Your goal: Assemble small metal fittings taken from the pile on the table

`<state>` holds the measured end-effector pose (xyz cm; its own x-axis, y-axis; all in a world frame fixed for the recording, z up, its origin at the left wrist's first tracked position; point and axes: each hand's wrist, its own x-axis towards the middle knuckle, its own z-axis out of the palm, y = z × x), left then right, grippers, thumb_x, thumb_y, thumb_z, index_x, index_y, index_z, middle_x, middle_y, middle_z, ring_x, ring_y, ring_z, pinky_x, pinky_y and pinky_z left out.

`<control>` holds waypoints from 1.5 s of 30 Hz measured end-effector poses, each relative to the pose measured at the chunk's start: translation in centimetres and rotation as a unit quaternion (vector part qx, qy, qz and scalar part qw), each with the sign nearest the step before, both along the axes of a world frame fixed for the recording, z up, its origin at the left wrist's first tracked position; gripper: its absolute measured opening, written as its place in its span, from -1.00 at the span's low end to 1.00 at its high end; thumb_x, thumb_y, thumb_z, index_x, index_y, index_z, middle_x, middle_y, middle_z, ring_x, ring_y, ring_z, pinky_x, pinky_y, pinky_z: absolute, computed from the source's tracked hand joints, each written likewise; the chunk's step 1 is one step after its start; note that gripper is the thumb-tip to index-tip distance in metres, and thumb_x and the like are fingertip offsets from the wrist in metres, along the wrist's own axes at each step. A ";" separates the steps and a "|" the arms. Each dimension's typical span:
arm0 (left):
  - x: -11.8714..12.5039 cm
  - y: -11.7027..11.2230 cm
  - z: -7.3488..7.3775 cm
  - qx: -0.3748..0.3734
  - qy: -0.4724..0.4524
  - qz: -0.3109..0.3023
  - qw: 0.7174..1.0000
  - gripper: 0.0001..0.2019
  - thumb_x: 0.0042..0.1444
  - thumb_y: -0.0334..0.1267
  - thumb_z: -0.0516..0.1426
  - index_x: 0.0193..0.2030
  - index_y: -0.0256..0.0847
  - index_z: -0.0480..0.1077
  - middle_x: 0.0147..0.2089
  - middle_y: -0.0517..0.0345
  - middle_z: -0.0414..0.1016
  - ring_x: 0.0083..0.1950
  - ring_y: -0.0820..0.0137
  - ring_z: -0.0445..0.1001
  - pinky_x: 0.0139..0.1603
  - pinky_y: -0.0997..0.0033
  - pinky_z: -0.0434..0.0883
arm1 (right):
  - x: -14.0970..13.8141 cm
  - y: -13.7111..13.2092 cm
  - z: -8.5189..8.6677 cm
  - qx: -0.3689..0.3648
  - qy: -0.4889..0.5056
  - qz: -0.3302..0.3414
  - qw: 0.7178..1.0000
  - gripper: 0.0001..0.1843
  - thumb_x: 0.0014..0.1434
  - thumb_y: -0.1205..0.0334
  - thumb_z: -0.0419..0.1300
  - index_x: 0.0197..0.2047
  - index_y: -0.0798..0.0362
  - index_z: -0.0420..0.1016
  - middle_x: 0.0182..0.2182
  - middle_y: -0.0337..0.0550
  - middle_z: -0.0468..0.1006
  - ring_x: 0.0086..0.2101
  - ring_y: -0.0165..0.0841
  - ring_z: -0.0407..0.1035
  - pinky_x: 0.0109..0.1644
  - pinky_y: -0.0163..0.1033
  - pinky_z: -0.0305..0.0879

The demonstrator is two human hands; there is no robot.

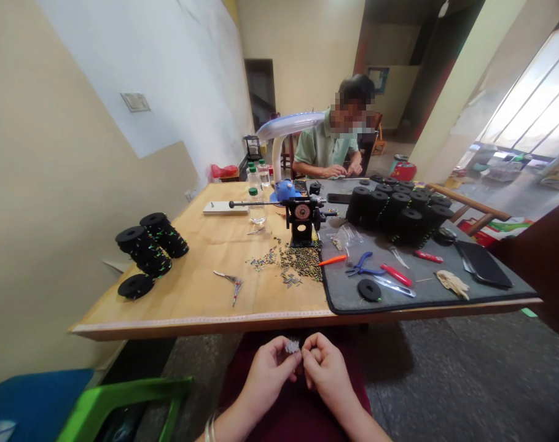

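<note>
Over my lap, just below the table's front edge, both hands are held close together. My left hand pinches a small whitish, bumpy bundle between thumb and fingers; its exact kind is too small to make out. Right beside it, my right hand is closed with thumb and forefinger pressed together near the bundle. Whatever sits in that pinch is hidden or too tiny to see. Nearest on the tabletop lie a pile of small dark and yellowish pieces and a thin pair of tweezers-like tools.
Black spools stand at left, and more spools at right on a grey mat. Blue pliers lie there. A black hand-cranked machine, a lamp and bottles stand mid-table. A co-worker sits opposite.
</note>
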<state>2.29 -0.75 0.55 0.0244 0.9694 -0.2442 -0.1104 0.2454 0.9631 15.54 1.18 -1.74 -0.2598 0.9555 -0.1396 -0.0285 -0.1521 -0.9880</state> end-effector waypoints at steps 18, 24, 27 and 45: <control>-0.2 0.4 0.2 0.017 -0.014 0.011 1.000 -0.71 -0.01 -0.08 0.23 -0.43 -0.26 0.31 -0.60 0.36 0.19 -0.57 0.58 0.11 -0.56 0.56 0.09 | 0.2 -0.3 0.3 0.034 -0.053 0.031 0.998 -0.69 0.13 -0.01 0.13 -0.41 0.08 0.28 -0.78 -0.35 0.31 -0.75 -0.52 0.09 -0.65 -0.44 -0.02; -0.1 0.3 0.7 0.018 -0.005 -0.004 1.000 -0.71 -0.01 -0.06 0.22 -0.43 -0.25 0.30 -0.59 0.35 0.20 -0.56 0.57 0.12 -0.54 0.55 0.10 | 0.1 -0.1 0.0 0.023 -0.023 0.015 0.999 -0.74 0.10 0.05 0.15 -0.43 0.06 0.25 -0.78 -0.38 0.30 -0.76 -0.53 0.07 -0.65 -0.45 -0.02; -0.2 0.3 0.5 0.008 0.012 -0.018 1.000 -0.70 0.01 -0.03 0.20 -0.41 -0.24 0.30 -0.60 0.35 0.23 -0.57 0.56 0.14 -0.55 0.55 0.11 | 0.2 0.1 -0.1 -0.010 0.009 0.009 1.000 -0.70 0.06 0.01 0.17 -0.43 0.05 0.22 -0.80 -0.41 0.26 -0.77 -0.54 0.02 -0.68 -0.47 -0.07; -0.1 0.2 0.5 -0.008 -0.008 -0.018 1.000 -0.69 -0.02 -0.05 0.23 -0.41 -0.26 0.30 -0.59 0.28 0.31 -0.55 0.52 0.27 -0.53 0.54 0.22 | 0.4 0.3 -0.3 -0.087 0.105 -0.014 0.991 -0.63 0.06 -0.08 0.17 -0.37 0.03 0.17 -0.82 -0.51 0.15 -0.78 -0.58 -0.15 -0.70 -0.48 -0.25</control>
<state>2.15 -0.51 1.08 0.0630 0.9640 -0.2582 -0.1173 0.2641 0.9573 15.93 1.48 -2.01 -0.2751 0.9286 -0.2488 -0.2371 -0.3164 -0.9185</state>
